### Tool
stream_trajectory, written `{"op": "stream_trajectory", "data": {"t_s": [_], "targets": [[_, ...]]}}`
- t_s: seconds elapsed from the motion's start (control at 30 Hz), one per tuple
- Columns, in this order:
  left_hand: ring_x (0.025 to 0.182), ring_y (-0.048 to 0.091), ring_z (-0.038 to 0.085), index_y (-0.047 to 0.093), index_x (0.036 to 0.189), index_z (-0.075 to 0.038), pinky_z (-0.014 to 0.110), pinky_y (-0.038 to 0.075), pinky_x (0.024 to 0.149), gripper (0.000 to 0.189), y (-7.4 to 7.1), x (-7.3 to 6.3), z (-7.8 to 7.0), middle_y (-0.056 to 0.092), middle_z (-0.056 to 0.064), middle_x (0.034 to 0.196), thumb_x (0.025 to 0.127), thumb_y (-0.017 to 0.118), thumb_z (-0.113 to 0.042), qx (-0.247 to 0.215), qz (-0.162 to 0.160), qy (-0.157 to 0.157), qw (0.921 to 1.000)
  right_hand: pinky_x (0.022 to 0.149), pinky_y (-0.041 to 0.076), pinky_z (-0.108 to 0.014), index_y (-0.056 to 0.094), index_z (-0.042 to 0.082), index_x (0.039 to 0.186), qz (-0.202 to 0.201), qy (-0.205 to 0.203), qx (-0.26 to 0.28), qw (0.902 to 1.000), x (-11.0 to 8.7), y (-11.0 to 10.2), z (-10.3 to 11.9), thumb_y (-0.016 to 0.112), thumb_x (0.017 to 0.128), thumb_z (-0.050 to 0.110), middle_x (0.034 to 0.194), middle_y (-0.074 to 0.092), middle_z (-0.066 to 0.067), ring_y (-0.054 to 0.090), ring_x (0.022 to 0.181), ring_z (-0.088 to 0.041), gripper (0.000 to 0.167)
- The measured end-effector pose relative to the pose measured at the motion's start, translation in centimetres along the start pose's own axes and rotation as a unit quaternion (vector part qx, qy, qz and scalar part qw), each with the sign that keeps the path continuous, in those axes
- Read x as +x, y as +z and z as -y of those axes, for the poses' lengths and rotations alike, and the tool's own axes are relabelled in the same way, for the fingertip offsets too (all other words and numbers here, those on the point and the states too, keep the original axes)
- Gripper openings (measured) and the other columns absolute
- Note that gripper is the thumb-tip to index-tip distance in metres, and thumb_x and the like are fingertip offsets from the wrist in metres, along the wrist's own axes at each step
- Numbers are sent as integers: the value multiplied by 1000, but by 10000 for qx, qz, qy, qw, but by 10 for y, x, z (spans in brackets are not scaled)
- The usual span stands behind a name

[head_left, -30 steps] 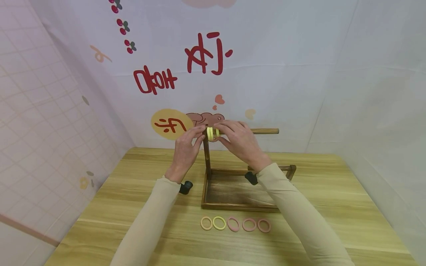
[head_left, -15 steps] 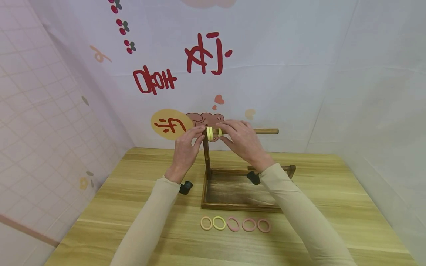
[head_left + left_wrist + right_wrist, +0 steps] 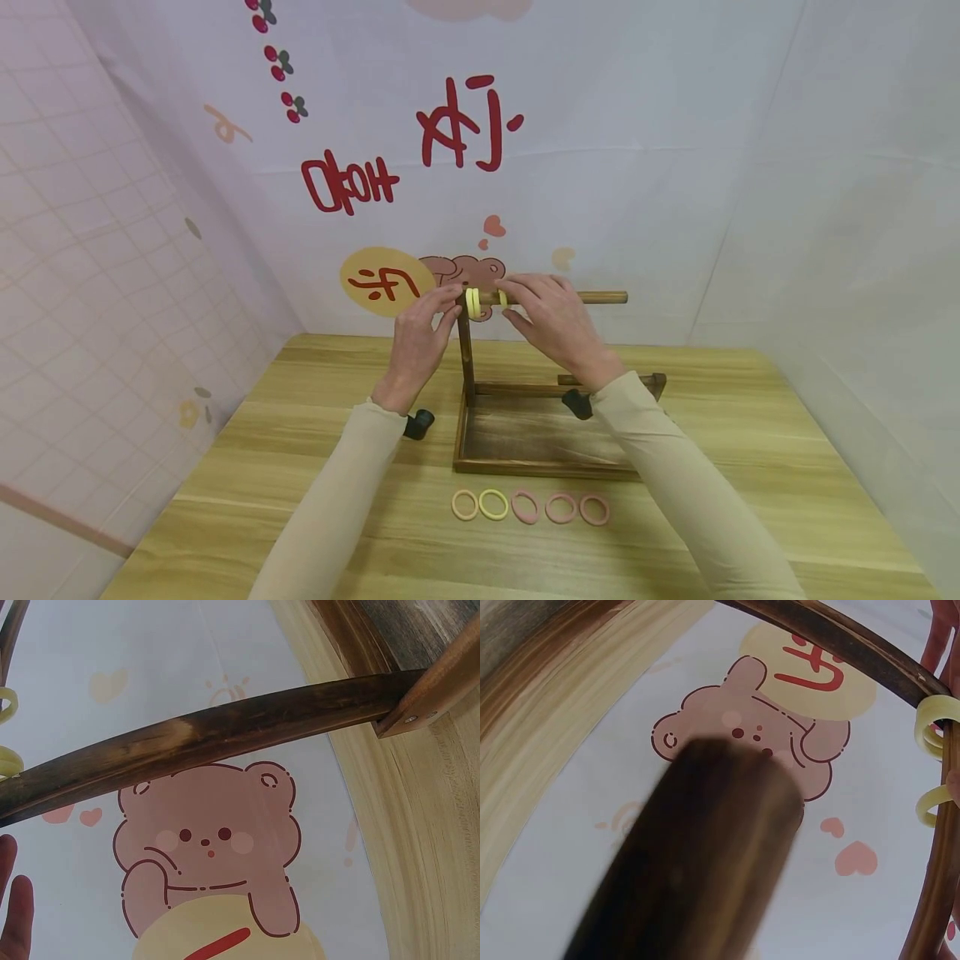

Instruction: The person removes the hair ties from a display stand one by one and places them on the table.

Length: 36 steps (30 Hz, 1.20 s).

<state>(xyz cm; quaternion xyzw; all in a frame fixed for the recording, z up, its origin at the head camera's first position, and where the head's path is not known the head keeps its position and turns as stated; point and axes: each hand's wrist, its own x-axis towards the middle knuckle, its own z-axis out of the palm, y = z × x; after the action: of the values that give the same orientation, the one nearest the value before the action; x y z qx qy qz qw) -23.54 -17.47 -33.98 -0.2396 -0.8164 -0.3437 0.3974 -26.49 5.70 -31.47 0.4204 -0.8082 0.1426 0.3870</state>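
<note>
A dark wooden stand rises from a tray base, with a horizontal rod at its top. Two yellow hair ties sit side by side on the rod, close to the post. My right hand pinches a third yellow hair tie between thumb and fingers, around the rod and a little apart from that pair. At the post's top end, my left hand holds the stand between thumb and fingers. The right wrist view shows the separate hair tie looped on the rod.
In front of the tray base lies a row of hair ties: an orange one, a yellow one and several pink ones. A lower bar stands at the base's back right. A printed cloth wall hangs behind the table.
My right hand has slid a little to the right along the rod with the third yellow hair tie, widening the gap from the pair. The left hand stays in place.
</note>
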Motion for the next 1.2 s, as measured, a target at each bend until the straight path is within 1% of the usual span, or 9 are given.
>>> {"op": "stream_trajectory", "data": {"t_s": [0.27, 0.43, 0.67, 0.93, 1.2], "targets": [[101, 74, 31, 72, 121, 5, 45, 61, 86, 27, 0, 0, 0, 73, 16, 125, 94, 74, -2, -66, 5, -49, 10000, 97, 53, -52, 70, 6, 130, 33, 57, -15, 10000, -2, -3, -2, 86, 87, 14, 125, 72, -10, 66, 116, -31, 47], [99, 73, 30, 72, 121, 5, 43, 61, 85, 27, 0, 0, 0, 73, 16, 124, 94, 74, -1, -91, 6, -76, 9999, 98, 53, -52, 69, 7, 132, 112, 118, -25, 9999, -4, -5, -3, 84, 89, 15, 127, 71, -10, 66, 117, -30, 47], [98, 73, 30, 72, 122, 3, 42, 62, 85, 28, 0, 0, -1, 73, 16, 124, 94, 74, -2, -81, 8, -73, 9999, 98, 53, -52, 68, 5, 133, 110, 143, -14, 9998, -7, -6, -5, 84, 89, 14, 127, 71, -12, 66, 117, -32, 47], [98, 73, 30, 72, 121, 4, 42, 62, 85, 28, 1, 0, 0, 73, 16, 124, 94, 74, -2, -50, 23, -108, 9999, 98, 53, -52, 68, 5, 134, 244, 229, -67, 9994, -8, -9, -8, 83, 90, 14, 128, 71, -12, 67, 116, -31, 47], [98, 74, 30, 72, 123, 2, 43, 62, 84, 28, 1, 0, -1, 73, 16, 124, 95, 74, -3, -25, 11, -117, 9999, 98, 53, -52, 67, 5, 134, 199, 167, -57, 9996, -11, -9, -12, 83, 91, 14, 128, 71, -12, 67, 115, -31, 47]]}}
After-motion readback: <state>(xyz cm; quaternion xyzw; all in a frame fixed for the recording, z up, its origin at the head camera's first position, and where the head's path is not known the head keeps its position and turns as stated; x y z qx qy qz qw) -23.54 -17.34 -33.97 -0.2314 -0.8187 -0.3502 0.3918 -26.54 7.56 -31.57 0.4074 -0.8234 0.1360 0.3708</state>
